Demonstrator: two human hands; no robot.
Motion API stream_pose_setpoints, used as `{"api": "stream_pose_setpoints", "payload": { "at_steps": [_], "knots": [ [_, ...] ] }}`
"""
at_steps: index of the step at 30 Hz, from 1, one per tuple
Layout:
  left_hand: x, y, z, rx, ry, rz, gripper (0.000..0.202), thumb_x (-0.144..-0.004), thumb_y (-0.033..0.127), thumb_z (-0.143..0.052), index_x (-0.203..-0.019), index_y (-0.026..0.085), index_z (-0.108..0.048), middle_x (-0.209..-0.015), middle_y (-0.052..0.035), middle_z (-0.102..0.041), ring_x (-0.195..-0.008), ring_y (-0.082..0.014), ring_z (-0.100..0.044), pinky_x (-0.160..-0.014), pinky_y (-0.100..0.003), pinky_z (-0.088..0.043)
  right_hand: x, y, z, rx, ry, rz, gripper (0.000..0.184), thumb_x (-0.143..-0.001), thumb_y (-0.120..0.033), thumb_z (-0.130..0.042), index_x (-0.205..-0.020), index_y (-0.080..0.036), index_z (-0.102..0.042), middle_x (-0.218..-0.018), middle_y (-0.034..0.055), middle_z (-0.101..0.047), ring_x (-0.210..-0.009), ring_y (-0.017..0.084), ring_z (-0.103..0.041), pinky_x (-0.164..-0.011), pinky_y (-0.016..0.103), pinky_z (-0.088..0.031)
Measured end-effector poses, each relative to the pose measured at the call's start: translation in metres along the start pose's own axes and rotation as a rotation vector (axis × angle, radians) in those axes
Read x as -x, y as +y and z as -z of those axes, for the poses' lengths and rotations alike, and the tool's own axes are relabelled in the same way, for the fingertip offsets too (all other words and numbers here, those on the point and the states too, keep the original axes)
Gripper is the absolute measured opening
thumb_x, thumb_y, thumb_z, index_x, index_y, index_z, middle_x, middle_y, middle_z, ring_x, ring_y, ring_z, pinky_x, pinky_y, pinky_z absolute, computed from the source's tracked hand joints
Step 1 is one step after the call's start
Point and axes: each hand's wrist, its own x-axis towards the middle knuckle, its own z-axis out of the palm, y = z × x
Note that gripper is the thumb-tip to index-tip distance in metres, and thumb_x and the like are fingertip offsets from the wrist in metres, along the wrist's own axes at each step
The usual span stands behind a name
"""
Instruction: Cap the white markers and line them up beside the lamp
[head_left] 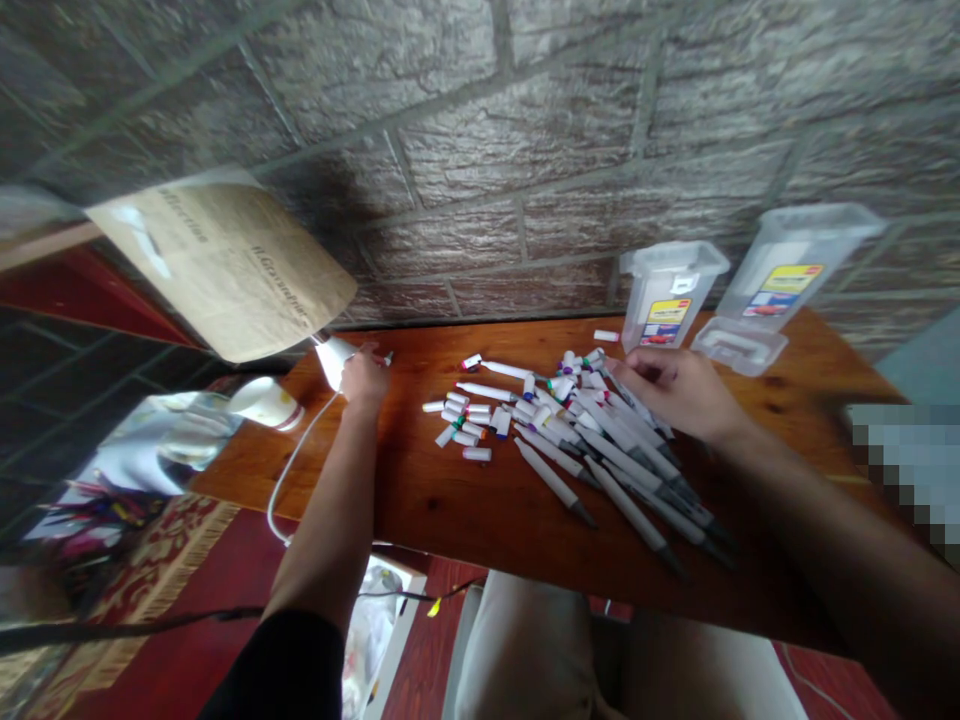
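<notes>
My left hand [365, 377] is at the white base of the table lamp [334, 362], fingers closed. A small pale tip sticks out beside the fingers; I cannot make out what it belongs to. My right hand [681, 390] is over the far right side of a heap of white markers [611, 430], thumb and fingers curled together. Whatever is between them is hidden. Loose marker caps [465, 418] with coloured ends lie left of the heap and on it. Several uncapped markers, such as one marker [551, 475], point their nibs up and left.
Two clear plastic boxes [671, 285] with yellow labels stand by the stone wall at right, a clear lid [739, 345] in front. The lamp's paper shade [225, 265] leans over the left. A white cup [266, 402] and the lamp's white cord [281, 490] are at the left edge.
</notes>
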Motion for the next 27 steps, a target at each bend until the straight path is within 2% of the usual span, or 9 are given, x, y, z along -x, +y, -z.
{"api": "stream_pose_setpoints", "payload": {
  "at_steps": [5, 9, 15, 22, 27],
  "knots": [
    [0.003, 0.005, 0.001, 0.024, -0.007, -0.036, 0.041, -0.085, 0.019, -0.057, -0.126, 0.020, -0.063, -0.108, -0.0101, -0.075, -0.108, -0.0288, -0.068, -0.094, -0.038, -0.052, 0.000, 0.002, 0.000, 0.003, 0.005, -0.006, 0.045, -0.089, -0.053, -0.055, -0.058, -0.020, -0.057, -0.049, -0.0018, -0.048, -0.046, 0.010, -0.043, -0.046, 0.024, -0.033],
    [0.003, 0.005, 0.002, 0.019, -0.014, -0.021, 0.041, -0.086, 0.022, -0.056, -0.126, 0.021, -0.063, -0.107, -0.0111, -0.075, -0.109, -0.0305, -0.067, -0.094, -0.040, -0.052, 0.000, 0.002, -0.001, 0.010, 0.011, -0.004, 0.045, -0.089, -0.053, -0.055, -0.059, -0.020, -0.057, -0.050, -0.0016, -0.049, -0.046, 0.011, -0.043, -0.046, 0.025, -0.033],
    [0.006, 0.013, -0.002, 0.058, -0.025, -0.113, 0.037, -0.087, 0.025, -0.058, -0.122, 0.021, -0.066, -0.107, -0.0095, -0.075, -0.107, -0.0279, -0.068, -0.094, -0.037, -0.051, 0.001, 0.003, -0.003, -0.021, -0.014, -0.004, 0.046, -0.089, -0.054, -0.053, -0.058, -0.020, -0.056, -0.053, -0.0005, -0.051, -0.048, 0.011, -0.043, -0.047, 0.025, -0.035],
    [0.010, 0.015, 0.002, 0.049, -0.056, 0.002, 0.040, -0.084, 0.031, -0.062, -0.124, 0.025, -0.064, -0.112, -0.0075, -0.074, -0.110, -0.0293, -0.066, -0.093, -0.040, -0.052, -0.001, 0.003, -0.001, -0.008, 0.010, -0.029, 0.044, -0.089, -0.051, -0.054, -0.059, -0.020, -0.055, -0.051, -0.0012, -0.048, -0.048, 0.011, -0.042, -0.047, 0.025, -0.033],
    [0.008, 0.012, 0.001, 0.055, -0.053, -0.019, 0.037, -0.086, 0.031, -0.059, -0.122, 0.024, -0.065, -0.110, -0.0075, -0.074, -0.108, -0.0279, -0.067, -0.092, -0.039, -0.052, 0.000, 0.000, -0.001, -0.004, -0.011, -0.022, 0.045, -0.089, -0.051, -0.053, -0.057, -0.020, -0.054, -0.051, -0.0009, -0.049, -0.048, 0.011, -0.043, -0.048, 0.025, -0.033]
  ]
}}
